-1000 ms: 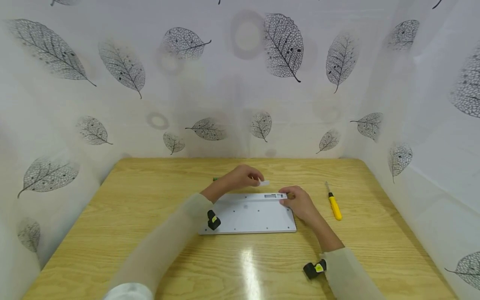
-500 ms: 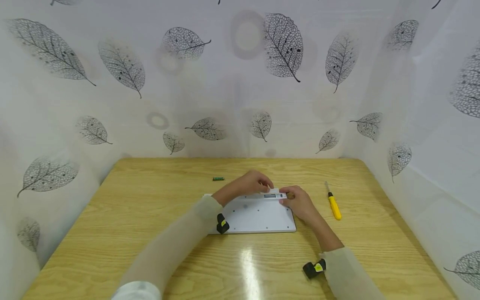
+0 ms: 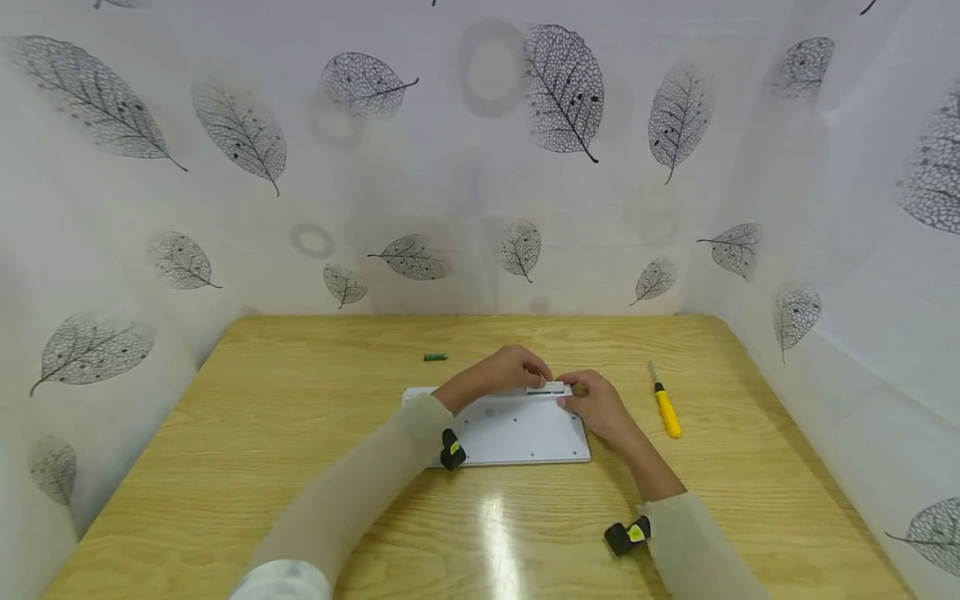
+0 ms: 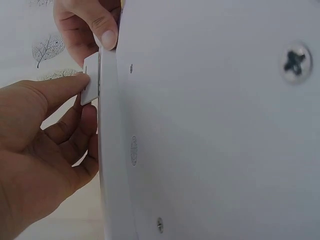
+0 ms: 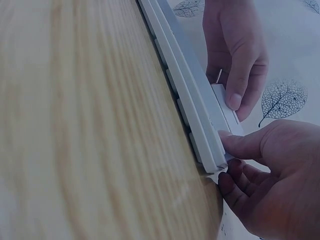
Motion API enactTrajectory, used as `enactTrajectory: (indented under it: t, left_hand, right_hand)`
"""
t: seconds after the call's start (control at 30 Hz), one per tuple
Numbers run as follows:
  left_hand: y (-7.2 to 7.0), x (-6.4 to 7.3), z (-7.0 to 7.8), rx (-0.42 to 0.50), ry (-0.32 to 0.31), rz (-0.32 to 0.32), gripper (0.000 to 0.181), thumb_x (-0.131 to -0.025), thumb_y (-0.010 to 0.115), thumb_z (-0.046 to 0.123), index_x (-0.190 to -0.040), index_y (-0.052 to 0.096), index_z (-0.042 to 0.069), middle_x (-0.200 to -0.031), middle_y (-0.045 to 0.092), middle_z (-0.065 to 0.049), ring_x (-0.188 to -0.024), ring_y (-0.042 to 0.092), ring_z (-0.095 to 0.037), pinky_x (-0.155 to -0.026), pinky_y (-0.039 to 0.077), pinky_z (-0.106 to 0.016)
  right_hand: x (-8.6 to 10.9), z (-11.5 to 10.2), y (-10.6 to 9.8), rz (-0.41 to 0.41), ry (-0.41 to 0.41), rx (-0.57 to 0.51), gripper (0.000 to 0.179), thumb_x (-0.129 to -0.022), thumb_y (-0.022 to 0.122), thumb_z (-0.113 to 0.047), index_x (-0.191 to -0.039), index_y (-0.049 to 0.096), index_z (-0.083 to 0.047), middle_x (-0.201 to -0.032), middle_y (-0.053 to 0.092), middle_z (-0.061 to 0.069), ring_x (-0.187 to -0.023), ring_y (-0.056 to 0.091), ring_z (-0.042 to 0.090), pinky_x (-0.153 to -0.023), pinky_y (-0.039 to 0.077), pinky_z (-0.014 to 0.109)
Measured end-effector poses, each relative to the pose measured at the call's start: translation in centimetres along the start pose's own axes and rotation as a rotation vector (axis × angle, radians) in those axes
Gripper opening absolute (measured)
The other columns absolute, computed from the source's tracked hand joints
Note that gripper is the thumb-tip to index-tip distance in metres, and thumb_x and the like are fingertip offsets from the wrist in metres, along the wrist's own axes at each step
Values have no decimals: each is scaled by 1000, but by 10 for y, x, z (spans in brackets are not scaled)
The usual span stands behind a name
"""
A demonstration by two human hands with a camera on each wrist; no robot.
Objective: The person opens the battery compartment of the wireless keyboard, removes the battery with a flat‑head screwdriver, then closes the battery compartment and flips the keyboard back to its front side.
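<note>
A white keyboard (image 3: 517,437) lies face down on the table, its screw-dotted back upward. Over the slot near its far right corner, my left hand (image 3: 512,369) pinches a small white battery cover (image 4: 91,91) between thumb and fingers. The cover stands tilted against the keyboard's raised edge; whether it sits in the slot I cannot tell. At that same corner my right hand (image 3: 596,404) grips the keyboard, thumb on the back and fingers around the edge. In the right wrist view, keys show along the keyboard's underside. The slot's inside is mostly hidden by the cover.
A green battery (image 3: 435,357) lies on the wooden table (image 3: 300,433) beyond the keyboard. To the right of my right hand is a screwdriver (image 3: 667,412) with a yellow handle. Leaf-printed white curtains (image 3: 465,167) enclose the back and sides.
My left hand has moved right and slightly nearer, bringing the battery cover down over the slot. The green battery has come into full view. My right hand keeps its grip on the keyboard.
</note>
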State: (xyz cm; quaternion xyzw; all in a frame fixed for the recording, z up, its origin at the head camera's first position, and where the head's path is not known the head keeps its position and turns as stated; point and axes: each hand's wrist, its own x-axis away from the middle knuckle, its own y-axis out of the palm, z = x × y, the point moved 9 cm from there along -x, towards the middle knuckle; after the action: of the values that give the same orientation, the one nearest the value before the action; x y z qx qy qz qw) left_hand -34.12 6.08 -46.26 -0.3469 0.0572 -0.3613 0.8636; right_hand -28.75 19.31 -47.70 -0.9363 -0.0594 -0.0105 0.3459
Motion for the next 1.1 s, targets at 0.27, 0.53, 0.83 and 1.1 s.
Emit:
enactTrajectory:
  t: [0.27, 0.53, 0.83, 1.1]
  left_hand:
    - [2, 0, -1, -16, 0, 7, 15, -99, 65, 15, -108, 77, 15, -104, 75, 3, -86, 62, -9, -77, 50, -23]
    - [3, 0, 0, -23, -20, 15, 15, -99, 65, 14, -108, 77, 15, -107, 75, 2, -86, 60, -9, -77, 49, -23]
    - [4, 1, 3, -21, -22, 32, 13, -98, 66, 12, -104, 78, 13, -105, 75, 1, -87, 61, -9, -77, 50, -22]
    - [4, 1, 0, -37, -41, 41, 10, -97, 68, 12, -99, 77, 15, -100, 73, 4, -87, 62, -9, -78, 51, -23]
  right_hand:
    - [0, 0, 0, 2, -8, -10, 33, -97, 67, -12, -130, 65, -7, -132, 57, 17, -101, 54, 26, -85, 46, 38]
    - [0, -1, 0, 6, -6, -18, 33, -96, 67, -11, -129, 65, -7, -131, 58, 16, -100, 53, 26, -84, 46, 37]
    - [0, -1, 0, 5, -11, -14, 33, -96, 67, -10, -129, 66, -7, -130, 58, 16, -97, 53, 25, -81, 46, 35]
    - [0, -2, 0, 6, -12, -15, 32, -96, 67, -10, -128, 67, -8, -131, 57, 17, -98, 53, 25, -83, 46, 36]
